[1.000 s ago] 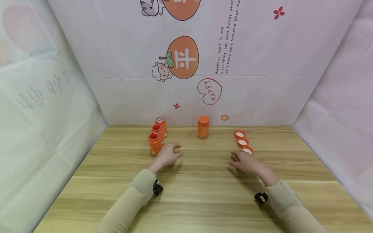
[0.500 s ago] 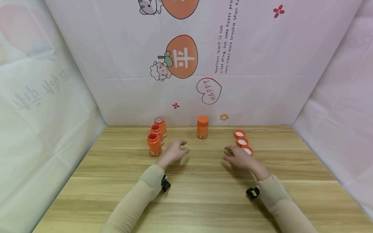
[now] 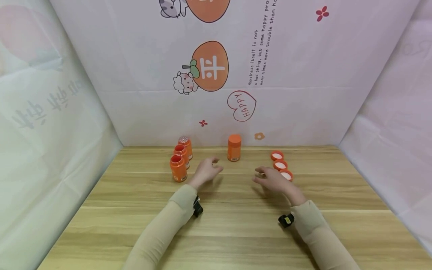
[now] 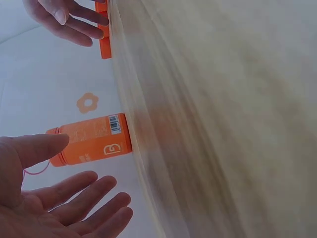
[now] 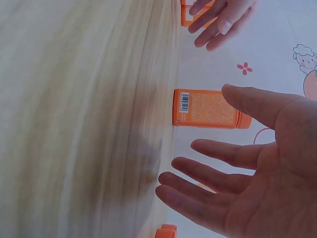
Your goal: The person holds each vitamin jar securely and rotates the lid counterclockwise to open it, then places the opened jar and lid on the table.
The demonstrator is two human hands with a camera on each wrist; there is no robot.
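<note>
A capped orange bottle (image 3: 234, 148) stands upright at the back middle of the table; its barcode label faces the wrist cameras. My left hand (image 3: 206, 171) hovers to its front left, fingers spread and apart from it, holding nothing. On the other side, my right hand (image 3: 271, 179) is likewise spread with nothing in it, short of the bottle. In the left wrist view the bottle (image 4: 94, 140) shows past the thumb and fingers; the right wrist view has the same bottle (image 5: 205, 108) beyond the right thumb.
Three orange bottles without caps (image 3: 178, 168) stand in a row left of my left hand. Three orange caps (image 3: 280, 165) lie with white insides up, just behind my right hand. A printed white cloth wall (image 3: 152, 112) rises at the table's back edge.
Both hands have moved inward and slightly forward, away from the open bottles and the caps, closer to the capped bottle. The bottles and caps stay in place.
</note>
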